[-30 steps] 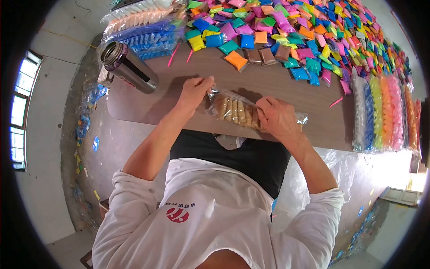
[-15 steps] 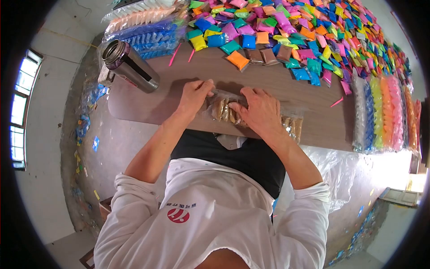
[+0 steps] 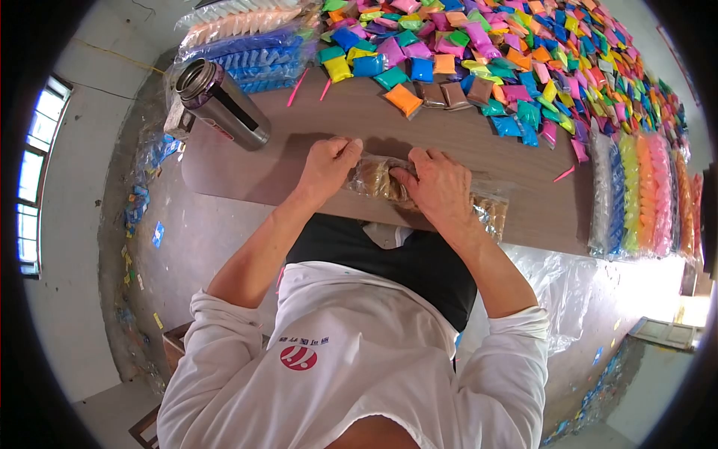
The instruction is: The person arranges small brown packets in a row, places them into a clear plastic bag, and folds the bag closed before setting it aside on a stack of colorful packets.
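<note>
A long clear plastic bag (image 3: 490,213) with several brown pieces inside lies along the front edge of the table (image 3: 254,176). At its left end, my left hand (image 3: 329,166) is closed, thumb against the fingers, pinching the bag's edge. My right hand (image 3: 440,183) lies across the bag's middle, its fingers curled on the plastic and its thumb pressing among the brown pieces. It covers part of the bag, whose right end shows beyond the wrist.
A steel flask (image 3: 224,105) without a lid stands at left. Behind it lie bags of blue pieces (image 3: 262,63). A heap of colourful packets (image 3: 516,60) fills the back, with brown packets (image 3: 454,95) at its front. Long colourful bags (image 3: 643,191) line the right side.
The brown pieces near my right thumb have shifted and look more bunched toward the left. Both hands stay nearly where they were on the bag. The view has moved slightly.
</note>
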Demonstrator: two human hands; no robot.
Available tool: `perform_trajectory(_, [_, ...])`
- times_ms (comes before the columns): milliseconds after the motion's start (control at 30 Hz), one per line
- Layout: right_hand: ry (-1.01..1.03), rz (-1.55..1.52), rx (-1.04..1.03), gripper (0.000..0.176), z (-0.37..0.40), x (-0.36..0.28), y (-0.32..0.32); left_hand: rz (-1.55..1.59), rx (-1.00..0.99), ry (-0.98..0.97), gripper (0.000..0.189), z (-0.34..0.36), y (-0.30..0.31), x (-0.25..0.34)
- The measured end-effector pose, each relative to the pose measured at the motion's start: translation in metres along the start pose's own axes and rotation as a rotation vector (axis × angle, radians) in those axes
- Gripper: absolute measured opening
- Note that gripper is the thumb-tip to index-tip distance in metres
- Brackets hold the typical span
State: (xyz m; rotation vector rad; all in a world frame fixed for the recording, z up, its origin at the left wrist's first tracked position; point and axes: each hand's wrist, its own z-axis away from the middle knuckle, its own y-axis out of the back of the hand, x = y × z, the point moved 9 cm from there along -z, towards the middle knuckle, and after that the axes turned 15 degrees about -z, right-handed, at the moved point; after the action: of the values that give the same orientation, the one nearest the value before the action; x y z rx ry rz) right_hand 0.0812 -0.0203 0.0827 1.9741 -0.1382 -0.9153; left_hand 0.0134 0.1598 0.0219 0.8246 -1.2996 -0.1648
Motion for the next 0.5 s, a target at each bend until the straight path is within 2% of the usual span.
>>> perform_trajectory(100, [0.013, 0.014, 0.021, 0.03, 0.002, -0.001, 0.0, -0.064, -0.025, 0.012, 0.034, 0.003, 0.002, 0.003])
perform_trajectory(200, [0.048, 0.026, 0.059, 0.03, 0.005, -0.005, 0.002, -0.151, 0.207, -0.274, 0.035, 0.015, 0.015, 0.027])
perform_trajectory(300, [0.079, 0.051, 0.081, 0.029, 0.008, -0.006, 0.003, -0.261, 0.203, -0.233, 0.03, 0.023, 0.009, 0.015])
perform_trajectory(500, [0.106, 0.062, 0.056, 0.029, 0.019, -0.001, 0.014, -0.255, 0.223, -0.221, 0.028, 0.031, 0.006, 0.011])
